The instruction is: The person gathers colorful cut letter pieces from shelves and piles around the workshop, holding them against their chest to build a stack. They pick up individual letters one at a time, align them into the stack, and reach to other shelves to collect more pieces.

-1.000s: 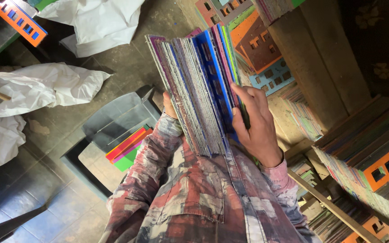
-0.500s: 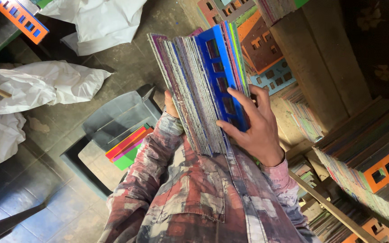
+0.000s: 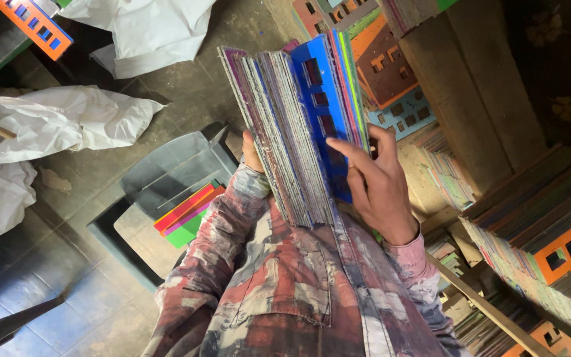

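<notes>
Against the person's chest stands a thick stack [image 3: 285,132] of thin, stiff coloured boards, edges up, cradled so the sheets can be thumbed through. Behind the stack, the left hand [image 3: 251,151] props it; only fingertips show, grip unclear. Right of the stack, the right hand [image 3: 375,182] spreads its fingers over a blue cut-out board [image 3: 322,99], peeling it aside. Left of the stack lies crumpled white paper [image 3: 67,122].

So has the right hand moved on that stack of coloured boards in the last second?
Yes. The right hand has slid from the stack's right edge leftward onto the blue board, its fingers now pointing toward the grey bin.
</notes>
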Demonstrator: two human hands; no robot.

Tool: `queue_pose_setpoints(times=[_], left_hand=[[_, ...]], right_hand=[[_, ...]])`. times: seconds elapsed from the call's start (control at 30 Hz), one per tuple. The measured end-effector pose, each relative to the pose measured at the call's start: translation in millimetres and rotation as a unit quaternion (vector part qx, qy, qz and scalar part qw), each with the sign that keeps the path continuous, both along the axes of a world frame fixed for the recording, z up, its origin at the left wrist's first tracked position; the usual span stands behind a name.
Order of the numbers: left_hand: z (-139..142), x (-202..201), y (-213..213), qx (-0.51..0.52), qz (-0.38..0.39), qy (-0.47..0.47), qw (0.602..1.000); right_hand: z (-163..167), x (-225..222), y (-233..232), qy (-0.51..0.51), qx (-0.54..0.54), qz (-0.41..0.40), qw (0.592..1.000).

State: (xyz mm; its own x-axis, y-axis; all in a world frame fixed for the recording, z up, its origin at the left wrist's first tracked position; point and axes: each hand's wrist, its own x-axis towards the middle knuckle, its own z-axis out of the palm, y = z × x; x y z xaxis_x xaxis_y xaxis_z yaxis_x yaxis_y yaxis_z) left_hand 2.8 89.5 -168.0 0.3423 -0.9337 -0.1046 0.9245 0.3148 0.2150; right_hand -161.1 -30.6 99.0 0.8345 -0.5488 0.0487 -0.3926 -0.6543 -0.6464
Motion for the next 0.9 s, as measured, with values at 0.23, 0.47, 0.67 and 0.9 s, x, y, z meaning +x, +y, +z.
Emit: queue_pose_setpoints(times=[0.23,0.47,0.67,0.9], left_hand=[[1,2,-2,0.001,0.017,-0.007,1.000],[-5,2,0,0.017,0.013,-0.012,1.000],[-12,6,0,-0.011,-0.001,0.004,1.000],[-2,4,0,0.004,0.007,-0.003,1.000]], right_hand=[[8,5,0,-0.011,0.017,0.024,1.000],[11,7,-1,-0.026,0.008,0.028,0.999],[6,4,-4,0.013,0.065,-0.010,0.998],[11,7,-3,-0.030,0.010,0.042,0.999]])
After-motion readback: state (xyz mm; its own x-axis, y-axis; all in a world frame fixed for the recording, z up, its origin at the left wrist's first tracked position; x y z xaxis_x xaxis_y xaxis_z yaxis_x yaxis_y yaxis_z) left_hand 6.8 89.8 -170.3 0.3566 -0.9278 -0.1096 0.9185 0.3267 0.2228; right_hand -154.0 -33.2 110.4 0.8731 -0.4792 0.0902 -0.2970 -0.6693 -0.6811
